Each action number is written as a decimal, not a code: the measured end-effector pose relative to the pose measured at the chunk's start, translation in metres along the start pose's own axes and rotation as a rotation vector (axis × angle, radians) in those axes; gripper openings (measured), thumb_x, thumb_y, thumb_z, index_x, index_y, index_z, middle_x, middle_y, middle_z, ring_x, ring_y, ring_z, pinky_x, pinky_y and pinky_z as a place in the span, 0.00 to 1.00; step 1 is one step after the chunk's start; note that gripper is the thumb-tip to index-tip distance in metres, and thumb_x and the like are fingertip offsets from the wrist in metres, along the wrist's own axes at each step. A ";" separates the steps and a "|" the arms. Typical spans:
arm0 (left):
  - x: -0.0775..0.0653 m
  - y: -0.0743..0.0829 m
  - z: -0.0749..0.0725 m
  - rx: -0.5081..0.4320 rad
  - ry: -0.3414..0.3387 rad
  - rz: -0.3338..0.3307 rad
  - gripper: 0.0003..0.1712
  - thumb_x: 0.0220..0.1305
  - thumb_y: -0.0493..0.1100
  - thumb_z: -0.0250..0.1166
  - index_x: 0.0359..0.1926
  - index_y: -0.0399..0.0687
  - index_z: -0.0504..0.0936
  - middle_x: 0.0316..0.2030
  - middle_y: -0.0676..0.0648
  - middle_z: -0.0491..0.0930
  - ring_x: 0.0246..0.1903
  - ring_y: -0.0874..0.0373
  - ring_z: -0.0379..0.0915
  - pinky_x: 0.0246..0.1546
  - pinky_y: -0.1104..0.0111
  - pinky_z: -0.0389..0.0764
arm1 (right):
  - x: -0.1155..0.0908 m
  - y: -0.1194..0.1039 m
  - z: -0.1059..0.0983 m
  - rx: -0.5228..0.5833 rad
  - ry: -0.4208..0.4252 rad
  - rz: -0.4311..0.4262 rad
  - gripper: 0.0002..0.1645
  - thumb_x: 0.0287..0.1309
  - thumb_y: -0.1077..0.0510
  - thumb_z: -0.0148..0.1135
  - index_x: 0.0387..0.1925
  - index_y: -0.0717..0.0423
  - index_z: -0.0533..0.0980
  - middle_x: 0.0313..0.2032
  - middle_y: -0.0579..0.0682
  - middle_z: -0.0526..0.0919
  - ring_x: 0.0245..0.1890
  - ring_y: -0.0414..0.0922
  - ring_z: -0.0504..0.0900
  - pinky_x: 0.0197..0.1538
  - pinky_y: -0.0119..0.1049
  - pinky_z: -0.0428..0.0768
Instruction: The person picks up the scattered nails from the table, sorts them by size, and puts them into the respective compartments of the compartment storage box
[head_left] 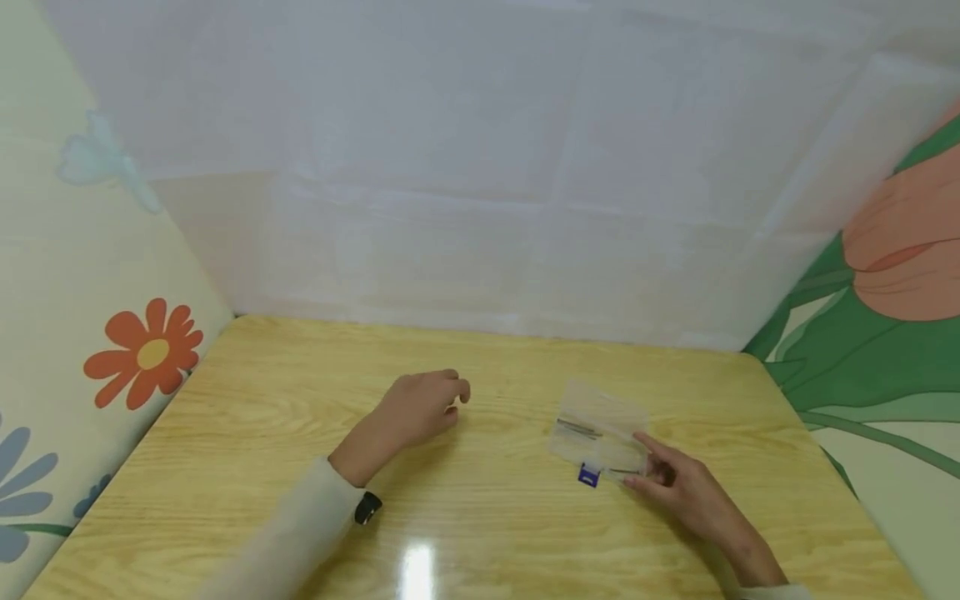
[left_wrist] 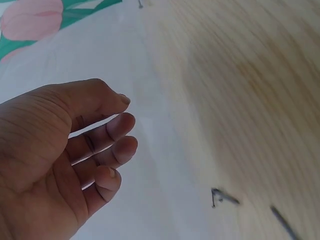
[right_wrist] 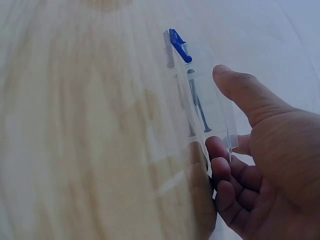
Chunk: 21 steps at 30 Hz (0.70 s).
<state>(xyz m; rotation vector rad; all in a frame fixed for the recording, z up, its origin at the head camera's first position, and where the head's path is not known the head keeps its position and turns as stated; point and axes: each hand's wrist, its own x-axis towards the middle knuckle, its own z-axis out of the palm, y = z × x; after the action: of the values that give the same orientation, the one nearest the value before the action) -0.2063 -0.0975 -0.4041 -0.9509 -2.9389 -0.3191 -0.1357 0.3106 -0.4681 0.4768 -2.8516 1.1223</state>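
A clear plastic box [head_left: 617, 446] with a blue latch [head_left: 588, 475] is on the wooden table, right of centre. Dark thin screws [head_left: 577, 429] show through its clear plastic. My right hand [head_left: 686, 492] holds the box at its right end, thumb on the near side and fingers on the far side. The right wrist view shows the fingers against the end of the box [right_wrist: 215, 100], with screws [right_wrist: 200, 105] inside. My left hand [head_left: 423, 408] hovers above the table left of the box, fingers loosely curled around nothing. Under it, the left wrist view shows dark metal pieces [left_wrist: 285, 222].
The wood-patterned table [head_left: 487, 517] reaches back to a white sheet [head_left: 450, 208]. Flowered panels [head_left: 142, 354] stand on the left and right. A black watch [head_left: 367, 507] is on the left wrist.
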 end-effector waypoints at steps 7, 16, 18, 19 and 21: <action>-0.014 -0.025 -0.003 0.035 -0.037 -0.058 0.12 0.66 0.38 0.71 0.50 0.49 0.86 0.43 0.50 0.81 0.24 0.62 0.71 0.20 0.70 0.70 | 0.001 0.000 0.000 -0.003 0.002 -0.006 0.44 0.55 0.59 0.78 0.69 0.70 0.69 0.31 0.40 0.78 0.30 0.36 0.77 0.35 0.33 0.80; -0.021 -0.056 -0.003 0.020 -0.052 -0.076 0.11 0.66 0.34 0.69 0.48 0.44 0.87 0.41 0.47 0.82 0.29 0.59 0.76 0.22 0.69 0.73 | 0.002 0.002 -0.001 -0.034 0.002 -0.006 0.44 0.56 0.58 0.77 0.69 0.70 0.69 0.31 0.40 0.78 0.31 0.35 0.77 0.37 0.33 0.80; -0.022 -0.061 -0.002 0.018 -0.066 -0.084 0.11 0.67 0.34 0.69 0.49 0.44 0.87 0.41 0.48 0.81 0.31 0.58 0.77 0.23 0.68 0.75 | 0.001 0.001 -0.001 -0.036 -0.001 -0.006 0.44 0.56 0.59 0.77 0.69 0.70 0.69 0.31 0.40 0.78 0.31 0.35 0.77 0.37 0.34 0.80; -0.022 -0.063 -0.002 0.017 -0.073 -0.089 0.10 0.67 0.34 0.68 0.49 0.45 0.88 0.40 0.48 0.80 0.32 0.57 0.78 0.24 0.67 0.76 | 0.001 0.001 -0.001 -0.034 -0.003 -0.005 0.44 0.56 0.58 0.77 0.69 0.70 0.69 0.31 0.40 0.78 0.31 0.35 0.77 0.37 0.34 0.80; -0.022 -0.066 -0.002 0.015 -0.088 -0.096 0.10 0.67 0.35 0.69 0.48 0.45 0.87 0.40 0.49 0.80 0.33 0.56 0.78 0.25 0.67 0.76 | 0.001 0.001 -0.001 -0.030 -0.007 0.000 0.44 0.56 0.58 0.77 0.69 0.70 0.69 0.31 0.40 0.78 0.31 0.36 0.77 0.37 0.34 0.80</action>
<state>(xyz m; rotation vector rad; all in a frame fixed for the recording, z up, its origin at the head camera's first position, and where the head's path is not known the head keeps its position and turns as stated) -0.2266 -0.1626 -0.4165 -0.8458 -3.0688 -0.2640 -0.1369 0.3116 -0.4675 0.4800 -2.8703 1.0777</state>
